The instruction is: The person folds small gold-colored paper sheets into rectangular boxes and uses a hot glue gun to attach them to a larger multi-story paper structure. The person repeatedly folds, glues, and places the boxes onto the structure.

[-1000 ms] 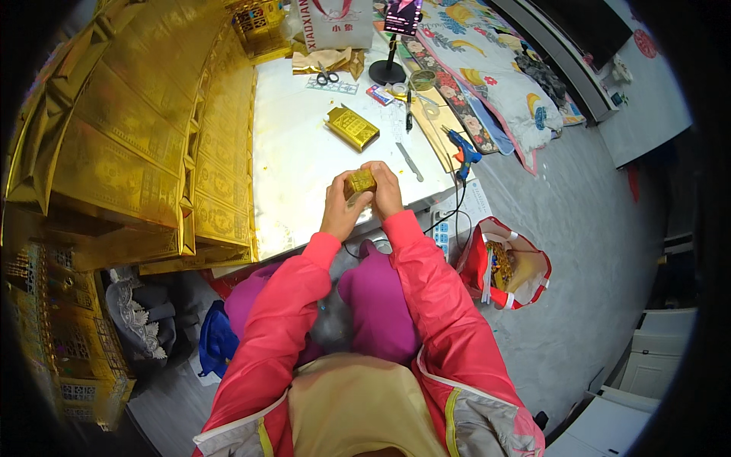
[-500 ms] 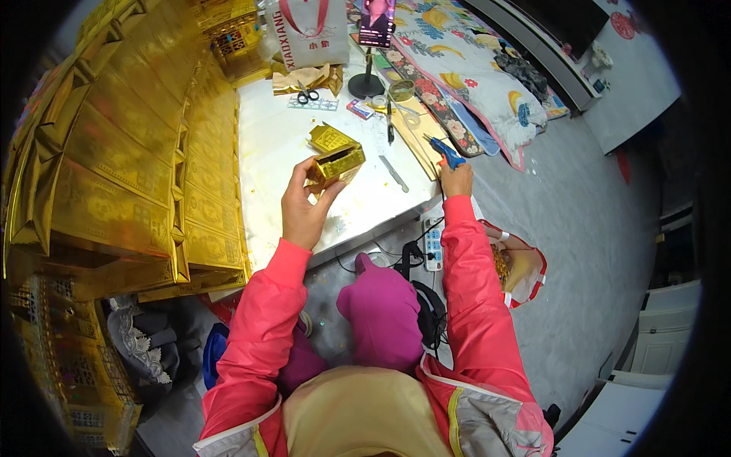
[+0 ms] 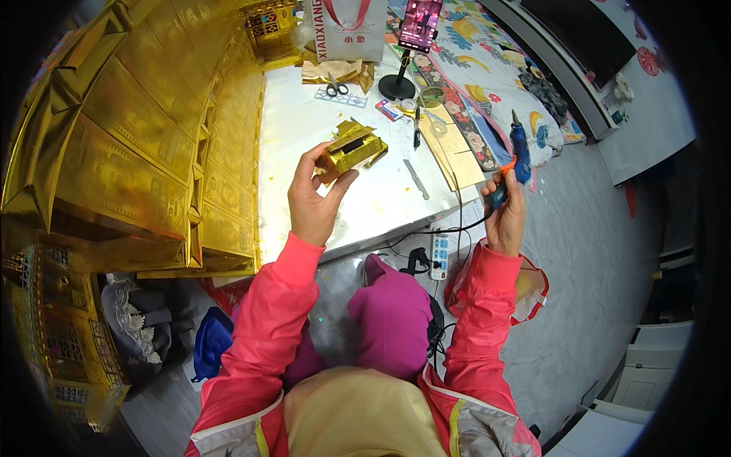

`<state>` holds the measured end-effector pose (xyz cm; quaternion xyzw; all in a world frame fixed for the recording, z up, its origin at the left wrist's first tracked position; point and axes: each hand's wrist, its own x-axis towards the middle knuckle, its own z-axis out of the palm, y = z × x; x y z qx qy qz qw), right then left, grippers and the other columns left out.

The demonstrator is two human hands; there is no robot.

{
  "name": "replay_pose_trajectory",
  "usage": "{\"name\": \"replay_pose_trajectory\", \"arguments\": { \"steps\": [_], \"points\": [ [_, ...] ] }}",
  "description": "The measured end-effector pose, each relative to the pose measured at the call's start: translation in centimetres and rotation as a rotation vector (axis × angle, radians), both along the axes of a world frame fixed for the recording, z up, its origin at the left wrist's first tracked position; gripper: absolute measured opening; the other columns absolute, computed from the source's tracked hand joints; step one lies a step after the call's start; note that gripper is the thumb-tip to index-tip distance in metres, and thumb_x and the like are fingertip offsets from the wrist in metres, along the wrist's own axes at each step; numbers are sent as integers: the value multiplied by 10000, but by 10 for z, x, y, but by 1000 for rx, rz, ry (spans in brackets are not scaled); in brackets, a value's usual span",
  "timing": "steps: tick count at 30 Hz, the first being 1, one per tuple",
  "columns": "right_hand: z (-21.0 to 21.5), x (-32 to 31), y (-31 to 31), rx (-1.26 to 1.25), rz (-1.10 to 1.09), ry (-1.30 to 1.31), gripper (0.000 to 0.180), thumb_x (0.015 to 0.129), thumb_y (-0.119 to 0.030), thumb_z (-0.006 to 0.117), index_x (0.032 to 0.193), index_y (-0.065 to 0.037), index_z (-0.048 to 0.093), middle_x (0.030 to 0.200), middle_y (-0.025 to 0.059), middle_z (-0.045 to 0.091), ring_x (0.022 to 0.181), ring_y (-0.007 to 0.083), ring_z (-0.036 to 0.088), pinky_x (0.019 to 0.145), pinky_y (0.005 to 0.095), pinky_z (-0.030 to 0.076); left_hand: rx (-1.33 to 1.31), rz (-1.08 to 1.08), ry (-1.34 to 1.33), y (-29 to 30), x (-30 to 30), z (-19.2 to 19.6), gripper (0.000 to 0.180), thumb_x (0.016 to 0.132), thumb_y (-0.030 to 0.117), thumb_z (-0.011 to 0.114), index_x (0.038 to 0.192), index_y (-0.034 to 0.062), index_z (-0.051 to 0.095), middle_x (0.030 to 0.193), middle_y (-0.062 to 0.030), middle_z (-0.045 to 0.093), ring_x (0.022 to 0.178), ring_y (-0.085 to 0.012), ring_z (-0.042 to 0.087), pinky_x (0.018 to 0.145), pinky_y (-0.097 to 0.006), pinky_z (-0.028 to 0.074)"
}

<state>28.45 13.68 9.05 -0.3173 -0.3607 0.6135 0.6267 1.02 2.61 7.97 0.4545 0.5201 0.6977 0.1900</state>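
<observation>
Over the white table (image 3: 293, 183), my left hand (image 3: 316, 199) grips a small gold foil paper box (image 3: 352, 152) between thumb and fingers. A dark slot shows along the box's upper side, and loose flaps stick out behind it. Off the table's right edge, my right hand (image 3: 505, 217) is closed round the handle of a blue hot glue gun (image 3: 520, 148) with an orange trigger. The gun's nozzle points away from me, and its black cord hangs down toward the left. A grey craft knife (image 3: 416, 178) lies on the table between my hands.
Large gold foil panels (image 3: 137, 152) stand along the left. At the back are a white bag (image 3: 350, 38), scissors (image 3: 333, 89), a phone on a stand (image 3: 419, 27) and a black pen (image 3: 416, 128). A power strip (image 3: 439, 255) sits below the table edge, near a patterned bedspread (image 3: 487, 46) farther right.
My right hand has lifted the glue gun off the table's right side and turned its nozzle away from me. My left hand still holds the gold box, now tilted differently. The view has shifted.
</observation>
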Motion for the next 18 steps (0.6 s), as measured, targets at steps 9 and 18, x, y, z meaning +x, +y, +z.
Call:
{"name": "replay_pose_trajectory", "arguments": {
  "steps": [9, 18],
  "points": [
    [65, -67, -91, 323, 270, -511, 318, 955, -203, 591, 1148, 45, 543, 1084, 151, 647, 639, 75, 518, 588, 216, 437, 28, -4, 27, -5, -7, 3, 515, 800, -49, 736, 1262, 54, 534, 1155, -39, 572, 1003, -124, 572, 857, -285, 531],
    [61, -74, -108, 440, 365, -814, 229, 949, -130, 608, 1112, 30, 620, 983, 125, 703, 855, 205, 668, 772, 315, 512, 30, 97, 266, -8, -14, 3, 550, 758, -96, 729, 1258, 57, 557, 1195, -67, 575, 1042, -158, 611, 861, -279, 532]
  ]
}}
